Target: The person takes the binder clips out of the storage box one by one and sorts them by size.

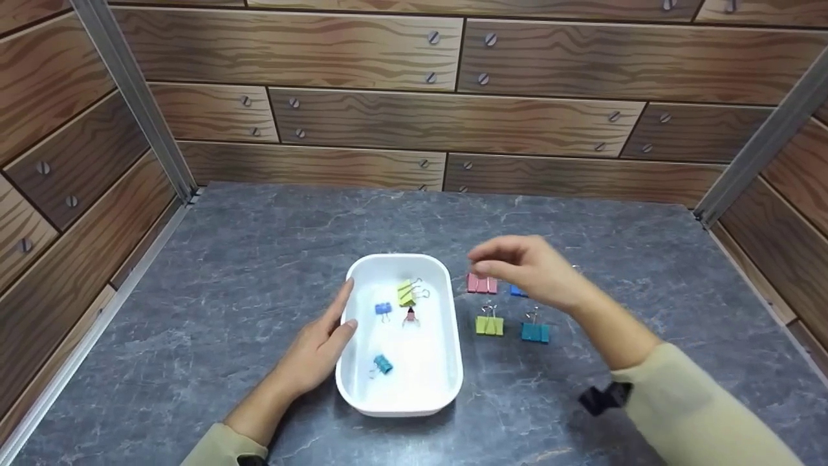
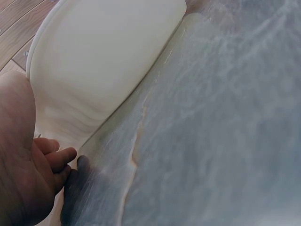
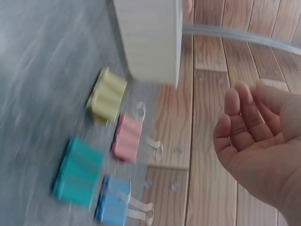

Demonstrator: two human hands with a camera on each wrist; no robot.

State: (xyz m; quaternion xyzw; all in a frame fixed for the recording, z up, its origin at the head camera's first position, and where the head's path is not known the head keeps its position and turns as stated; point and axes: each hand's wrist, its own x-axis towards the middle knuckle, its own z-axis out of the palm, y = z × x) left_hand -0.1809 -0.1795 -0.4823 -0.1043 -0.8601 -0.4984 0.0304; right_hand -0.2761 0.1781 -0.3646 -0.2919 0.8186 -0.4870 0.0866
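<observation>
Four small clips [image 1: 405,294] are held in the white box [image 1: 400,409] at the lower middle of the frame; one, perhaps pink, is hard to see. Its left side is touched by the left hand [image 1: 315,349], thumb and finger apart. To the right, four bigger clips [image 1: 490,326] are set on the tabletop [image 1: 272,239]. Near them the right hand [image 1: 532,270] is held up, loosely bent, thumb apart.

Tub [image 1: 420,366] looks like smooth, kinda glossy plastic, binder clips [image 1: 489,326] seem like coated metal with shiny wire handles [image 3: 137,214], and the sleeve [image 1: 698,408] is matt cloth.
</observation>
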